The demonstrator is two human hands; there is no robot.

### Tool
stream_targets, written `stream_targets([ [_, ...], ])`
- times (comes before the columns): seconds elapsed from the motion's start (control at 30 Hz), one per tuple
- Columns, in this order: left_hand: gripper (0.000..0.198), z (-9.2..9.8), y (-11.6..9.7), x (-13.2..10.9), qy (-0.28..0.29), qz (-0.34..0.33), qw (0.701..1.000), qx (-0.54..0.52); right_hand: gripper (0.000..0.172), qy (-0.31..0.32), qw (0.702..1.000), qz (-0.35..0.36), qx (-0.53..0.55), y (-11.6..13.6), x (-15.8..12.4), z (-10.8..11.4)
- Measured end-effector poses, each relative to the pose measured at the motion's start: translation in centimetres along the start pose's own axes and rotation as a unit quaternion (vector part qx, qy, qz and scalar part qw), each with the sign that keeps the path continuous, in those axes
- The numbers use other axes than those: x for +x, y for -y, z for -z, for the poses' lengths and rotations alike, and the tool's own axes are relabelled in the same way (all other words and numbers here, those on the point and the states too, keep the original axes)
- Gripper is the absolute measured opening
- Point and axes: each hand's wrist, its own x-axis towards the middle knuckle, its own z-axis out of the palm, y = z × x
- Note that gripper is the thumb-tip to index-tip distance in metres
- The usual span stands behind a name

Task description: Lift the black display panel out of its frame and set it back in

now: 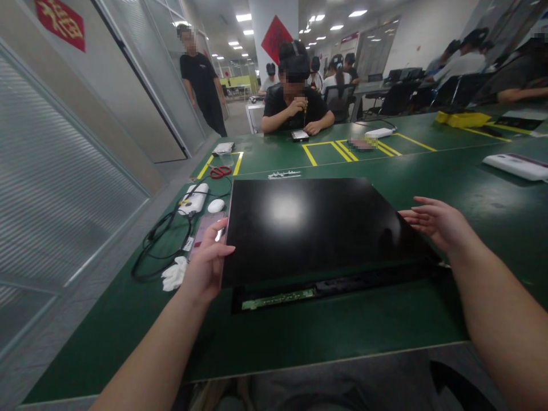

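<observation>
A flat black display panel [308,228] with a glossy face is tilted above a dark frame [359,281], and a strip of green circuit board [278,299] shows along the frame's near edge. My left hand [208,262] grips the panel's left edge, thumb on the front and fingers at the side. At the right edge is my right hand [440,224], its fingers stretched out and apart; its fingertips are at the panel's edge, and I cannot tell whether they touch it. The panel covers most of the frame below.
Left on the green table [334,337] lie a phone [205,228], black cables [149,245], a crumpled white item [174,274], a white power bank [193,198] and red-handled scissors [220,172]. A small clear-and-white strip [284,174] lies behind the panel. A person [295,103] sits opposite.
</observation>
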Motion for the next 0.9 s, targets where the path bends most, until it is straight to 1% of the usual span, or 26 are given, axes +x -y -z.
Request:
stream_targets([
  [0.2,0.063,-0.1,0.1,0.5,-0.051,-0.009,0.998,-0.022,0.04,-0.007,0.998,0.032,-0.06,0.3,-1.0,-0.4],
  [0.33,0.063,-0.2,-0.1,0.4,-0.082,-0.016,0.996,-0.028,0.035,-0.007,0.997,0.039,-0.073,0.4,-1.3,-0.5],
  [0.67,0.066,-0.2,0.6,0.8,-0.08,-0.004,0.997,-0.014,0.029,-0.017,0.994,0.037,-0.105,0.0,-0.8,-0.5],
  [0.9,0.065,-0.1,0.4,0.6,-0.08,-0.003,0.997,0.009,0.027,-0.007,0.992,0.037,-0.122,-0.3,-0.4,-0.4],
])
